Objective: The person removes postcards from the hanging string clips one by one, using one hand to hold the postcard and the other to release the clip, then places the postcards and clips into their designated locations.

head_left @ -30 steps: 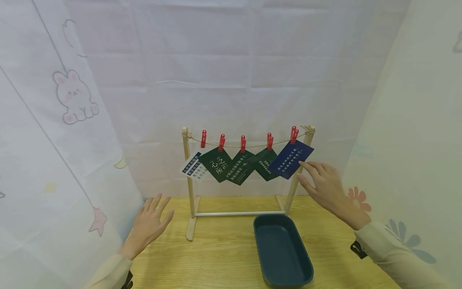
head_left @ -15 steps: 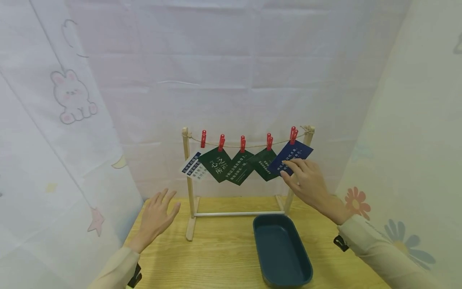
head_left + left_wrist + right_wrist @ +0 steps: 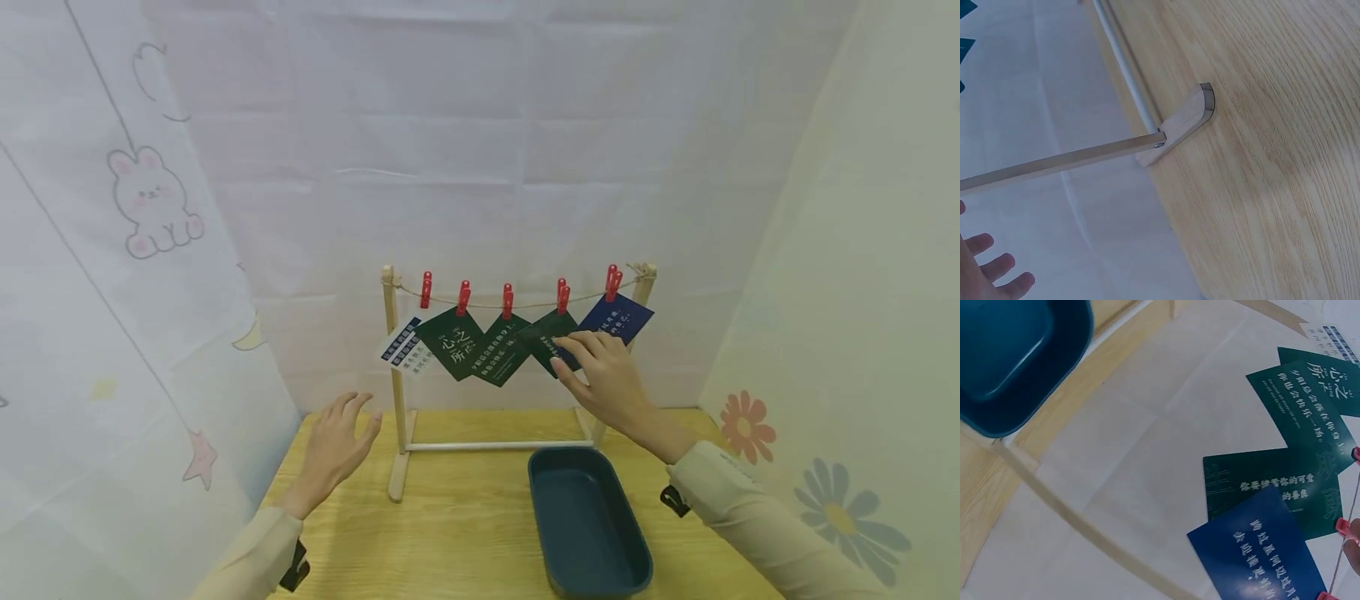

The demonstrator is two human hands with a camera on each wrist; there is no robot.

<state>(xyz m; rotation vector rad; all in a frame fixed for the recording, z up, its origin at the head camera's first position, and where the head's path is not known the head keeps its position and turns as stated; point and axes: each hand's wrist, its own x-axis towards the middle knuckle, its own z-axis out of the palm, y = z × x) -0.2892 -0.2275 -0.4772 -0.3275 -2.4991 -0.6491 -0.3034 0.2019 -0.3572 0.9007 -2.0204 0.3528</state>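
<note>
My right hand (image 3: 606,382) is raised in front of the blue card (image 3: 618,317) and the fourth green card (image 3: 546,335), partly covering both. Its fingers bend loosely with nothing visibly held. In the right wrist view only fingertips (image 3: 1354,547) show at the right edge, near a red clothespin (image 3: 1342,525); whether they touch it I cannot tell. Several cards hang from a string on red clothespins, among them a green card (image 3: 452,343) and a white card (image 3: 405,346). To the left, my left hand (image 3: 333,446) hovers above the table beside the rack, fingers spread and holding nothing.
A wooden rack (image 3: 397,392) carries the string, with a white rod (image 3: 498,446) low between its feet. The dark blue tub (image 3: 588,525) stands in front at the right on the wooden table (image 3: 435,542). Printed cloth walls (image 3: 480,125) surround the table.
From beside the blue card, my right hand has moved left across it to the neighbouring green card. My left hand has shifted slightly right. The cards stay hanging.
</note>
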